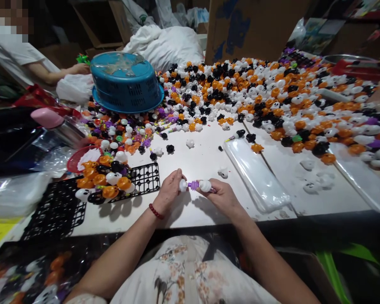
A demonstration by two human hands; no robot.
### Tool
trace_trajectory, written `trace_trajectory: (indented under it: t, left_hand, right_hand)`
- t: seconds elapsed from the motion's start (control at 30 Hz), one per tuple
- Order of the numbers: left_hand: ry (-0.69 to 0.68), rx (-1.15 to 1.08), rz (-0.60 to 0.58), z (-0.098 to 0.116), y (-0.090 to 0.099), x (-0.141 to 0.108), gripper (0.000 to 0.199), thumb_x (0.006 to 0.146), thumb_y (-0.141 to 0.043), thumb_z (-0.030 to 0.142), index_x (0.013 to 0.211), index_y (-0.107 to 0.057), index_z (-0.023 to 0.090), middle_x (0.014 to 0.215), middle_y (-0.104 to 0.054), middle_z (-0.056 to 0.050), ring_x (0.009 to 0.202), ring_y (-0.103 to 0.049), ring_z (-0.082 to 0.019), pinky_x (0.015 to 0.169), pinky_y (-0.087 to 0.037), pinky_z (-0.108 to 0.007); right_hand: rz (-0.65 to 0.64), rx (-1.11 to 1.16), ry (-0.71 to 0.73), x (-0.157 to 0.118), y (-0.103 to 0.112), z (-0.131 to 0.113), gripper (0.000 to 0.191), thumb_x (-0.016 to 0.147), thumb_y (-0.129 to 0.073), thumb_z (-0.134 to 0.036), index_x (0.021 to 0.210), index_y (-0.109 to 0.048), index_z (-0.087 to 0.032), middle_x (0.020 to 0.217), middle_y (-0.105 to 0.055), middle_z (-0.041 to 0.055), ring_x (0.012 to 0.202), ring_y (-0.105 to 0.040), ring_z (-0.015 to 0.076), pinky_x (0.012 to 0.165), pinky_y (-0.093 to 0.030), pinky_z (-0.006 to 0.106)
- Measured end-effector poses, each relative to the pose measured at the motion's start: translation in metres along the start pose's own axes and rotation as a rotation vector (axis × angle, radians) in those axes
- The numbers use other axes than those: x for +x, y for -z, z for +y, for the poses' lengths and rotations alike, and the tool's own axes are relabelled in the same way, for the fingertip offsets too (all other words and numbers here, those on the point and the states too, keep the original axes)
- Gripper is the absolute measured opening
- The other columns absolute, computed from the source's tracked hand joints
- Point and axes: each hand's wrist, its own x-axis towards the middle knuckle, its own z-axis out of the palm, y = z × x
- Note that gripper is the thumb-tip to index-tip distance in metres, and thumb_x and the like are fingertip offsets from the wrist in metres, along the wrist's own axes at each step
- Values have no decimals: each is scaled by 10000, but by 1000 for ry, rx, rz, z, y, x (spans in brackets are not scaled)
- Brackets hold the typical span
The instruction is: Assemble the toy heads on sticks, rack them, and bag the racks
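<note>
Near the front edge of the white table, my left hand (pixel 172 190), with a red bead bracelet (pixel 156 211), holds a white piece (pixel 183 185) in its closed fingers. My right hand (pixel 222 195) is closed on another white piece (pixel 205 185). A purple ribbed part (pixel 193 185) lies between the two white pieces, in line with them. Behind my hands are a small white piece (pixel 190 144) and a black one (pixel 170 148). To the right of my right hand lies another white piece (pixel 223 172).
A large pile of orange, black and white pieces (pixel 228 84) covers the back. An upturned blue basket (pixel 126 82) stands back left, near a person's arm (pixel 50 76). Black grids (pixel 147 177) bear assembled pieces at left. Clear plastic bags (pixel 256 175) lie at right.
</note>
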Motion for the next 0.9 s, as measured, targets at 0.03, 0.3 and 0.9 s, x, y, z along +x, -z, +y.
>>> trace_trajectory:
  t: [0.03,0.3,0.9]
  left_hand:
    - [-22,24,13,-1,-1,0,531,908,-428,690,770,-565,196,577,-525,32,487,-412,-103,494,-337,-241]
    - [-198,382,77,0,-4,-10,464,981,-347,570,766,-544,209,618,-504,28,565,-454,-126,565,-332,-261]
    - [-20,333,18,-6,-23,-6,550,956,-314,623,632,-487,214,608,-521,0,608,-471,-162,611,-345,-310]
  right_hand:
    - [-2,-36,10,-1,0,-1,183,832,-687,-367,889,-779,-218,736,-629,11,687,-565,161,622,-399,278]
    - [-48,-207,31,-4,-1,-3,135,821,-649,-239,864,-777,-241,737,-654,13,679,-583,162,623,-394,273]
    - [-72,39,-136,-6,-27,13,160,785,-630,-247,642,-667,-187,636,-620,13,599,-575,162,550,-434,272]
